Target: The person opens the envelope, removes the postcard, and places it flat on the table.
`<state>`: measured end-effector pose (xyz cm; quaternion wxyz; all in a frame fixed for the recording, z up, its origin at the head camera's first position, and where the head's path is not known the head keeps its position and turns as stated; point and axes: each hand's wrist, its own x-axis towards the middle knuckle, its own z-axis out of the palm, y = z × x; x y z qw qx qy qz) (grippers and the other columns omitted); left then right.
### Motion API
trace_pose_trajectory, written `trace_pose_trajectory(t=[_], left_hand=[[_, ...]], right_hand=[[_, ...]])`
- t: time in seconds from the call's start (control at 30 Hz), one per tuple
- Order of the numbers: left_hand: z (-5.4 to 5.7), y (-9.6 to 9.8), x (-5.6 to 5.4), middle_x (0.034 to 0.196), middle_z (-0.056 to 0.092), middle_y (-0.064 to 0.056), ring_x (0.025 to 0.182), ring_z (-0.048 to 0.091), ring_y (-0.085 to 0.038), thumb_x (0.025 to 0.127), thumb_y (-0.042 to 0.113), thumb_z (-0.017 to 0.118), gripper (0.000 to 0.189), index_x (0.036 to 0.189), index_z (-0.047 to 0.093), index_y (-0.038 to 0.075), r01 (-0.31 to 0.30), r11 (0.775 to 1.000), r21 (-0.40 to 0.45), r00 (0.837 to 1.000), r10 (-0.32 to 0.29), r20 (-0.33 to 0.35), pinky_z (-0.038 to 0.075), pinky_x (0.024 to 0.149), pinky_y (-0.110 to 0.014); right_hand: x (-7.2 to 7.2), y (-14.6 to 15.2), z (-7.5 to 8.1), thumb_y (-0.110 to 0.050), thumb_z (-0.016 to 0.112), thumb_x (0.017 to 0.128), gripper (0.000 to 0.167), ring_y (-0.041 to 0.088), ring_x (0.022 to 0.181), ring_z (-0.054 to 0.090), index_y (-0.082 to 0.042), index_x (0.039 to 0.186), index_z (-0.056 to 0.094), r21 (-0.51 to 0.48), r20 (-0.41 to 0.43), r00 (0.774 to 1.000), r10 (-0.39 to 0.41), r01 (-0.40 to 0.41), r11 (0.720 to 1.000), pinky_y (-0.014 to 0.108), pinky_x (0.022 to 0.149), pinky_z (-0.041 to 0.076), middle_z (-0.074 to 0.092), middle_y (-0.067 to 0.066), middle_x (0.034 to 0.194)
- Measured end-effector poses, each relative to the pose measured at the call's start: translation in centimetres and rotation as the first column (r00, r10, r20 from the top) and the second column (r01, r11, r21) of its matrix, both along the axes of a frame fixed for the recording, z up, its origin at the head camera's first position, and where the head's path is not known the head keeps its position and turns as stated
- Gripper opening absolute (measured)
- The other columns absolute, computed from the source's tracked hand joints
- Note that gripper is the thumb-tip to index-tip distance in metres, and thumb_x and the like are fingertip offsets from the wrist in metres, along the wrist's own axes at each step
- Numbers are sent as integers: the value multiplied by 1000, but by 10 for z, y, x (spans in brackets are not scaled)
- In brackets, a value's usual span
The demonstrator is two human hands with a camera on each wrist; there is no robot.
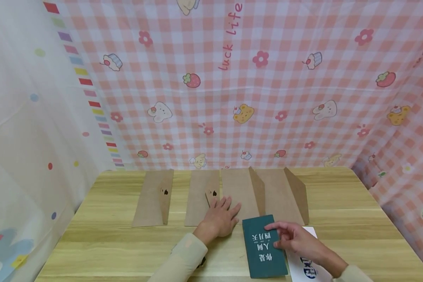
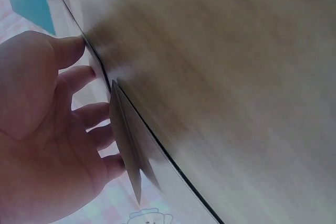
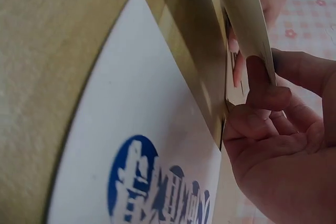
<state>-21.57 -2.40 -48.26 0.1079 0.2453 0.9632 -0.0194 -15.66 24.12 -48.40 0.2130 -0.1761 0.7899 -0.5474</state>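
Observation:
My right hand (image 1: 299,241) pinches the edge of a dark green card (image 1: 262,250) with white Chinese characters, between thumb and fingers. The card is lifted off the table in the right wrist view. Below that hand lies a white card (image 3: 142,82) with blue printing, partly covered by it in the head view. My left hand (image 1: 219,219), fingers spread, rests over the neighbouring edges of two brown paper envelopes, the second from the left (image 1: 196,201) and the third (image 1: 237,190). The second envelope's flap (image 2: 123,140) stands up near the left fingertips.
Another brown envelope (image 1: 149,201) lies at the far left of the row, and one more (image 1: 277,192) at its right end, flap opened out. The wooden table (image 1: 102,239) backs onto a pink checked curtain (image 1: 211,98); a white curtain (image 1: 31,117) hangs at the left.

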Motion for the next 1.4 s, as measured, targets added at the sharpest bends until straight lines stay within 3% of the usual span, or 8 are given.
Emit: trace_pose_trajectory(t=[0.23, 0.47, 0.73, 1.4], left_hand=[[0, 0, 0, 163, 27, -4, 151, 24, -23, 105, 43, 42, 53, 156, 33, 32, -1, 1000, 1, 1000, 1, -3, 20, 121, -47], [0, -1, 0, 163, 27, -4, 150, 25, -23, 105, 43, 41, 53, 156, 33, 31, -1, 1000, 0, 1000, 1, -4, 20, 121, -48], [0, -2, 0, 163, 27, -4, 150, 25, -23, 105, 43, 41, 53, 156, 33, 32, -5, 1000, 7, 1000, 5, 5, 20, 121, -48], [2, -1, 1, 163, 26, -5, 151, 23, -24, 106, 42, 40, 52, 156, 32, 30, -3, 999, 35, 1000, 2, 29, 19, 121, -48]], right_hand=[[2, -5, -5, -5, 71, 87, 41, 3, 60, 43, 1, 127, 62, 1, -29, 1000, -1, 1, 1000, 19, 48, 33, 50, 4, 85], [2, -10, -9, -7, 74, 84, 40, 8, 67, 46, -4, 123, 66, 79, -47, 999, -27, 30, 996, 20, 53, 36, 51, 4, 86], [3, -14, -13, -9, 78, 81, 39, 5, 62, 44, -9, 118, 68, 145, -118, 993, -21, 38, 989, 20, 53, 37, 50, 3, 83], [5, -19, -17, -6, 78, 78, 39, 2, 63, 46, -9, 115, 67, 161, -196, 980, 30, 2, 987, 21, 55, 39, 51, 0, 79]])
